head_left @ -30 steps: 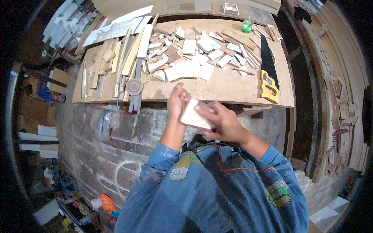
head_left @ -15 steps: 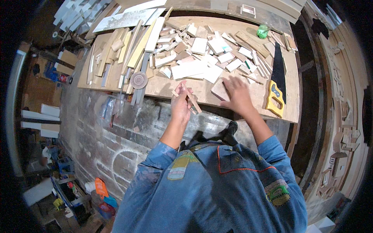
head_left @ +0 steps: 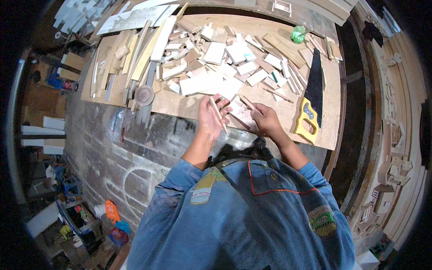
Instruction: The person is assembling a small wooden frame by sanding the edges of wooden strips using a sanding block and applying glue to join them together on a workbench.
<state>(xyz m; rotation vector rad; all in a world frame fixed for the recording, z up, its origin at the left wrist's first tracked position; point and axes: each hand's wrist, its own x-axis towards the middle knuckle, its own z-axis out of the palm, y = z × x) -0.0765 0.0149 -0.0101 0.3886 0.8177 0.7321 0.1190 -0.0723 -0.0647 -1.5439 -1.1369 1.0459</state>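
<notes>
My left hand is turned palm up at the near edge of the workbench, its fingers partly curled round a thin wooden strip that slants across the palm. Just to its right, my right hand pinches a short wooden stick between thumb and fingers. Below that stick lies a flat wooden block at the bench edge, partly hidden by the right hand. Beyond both hands spreads a heap of wood offcuts, with a large pale flat piece nearest the left hand.
A handsaw with a yellow handle lies at the right of the bench. Long wooden strips and a round wooden disc are at the left. A green plastic container stands at the far right.
My right hand has gone from spread over the block to pinching a short stick. The crosswise piece has left my left hand, which keeps one strip. The view has shifted slightly.
</notes>
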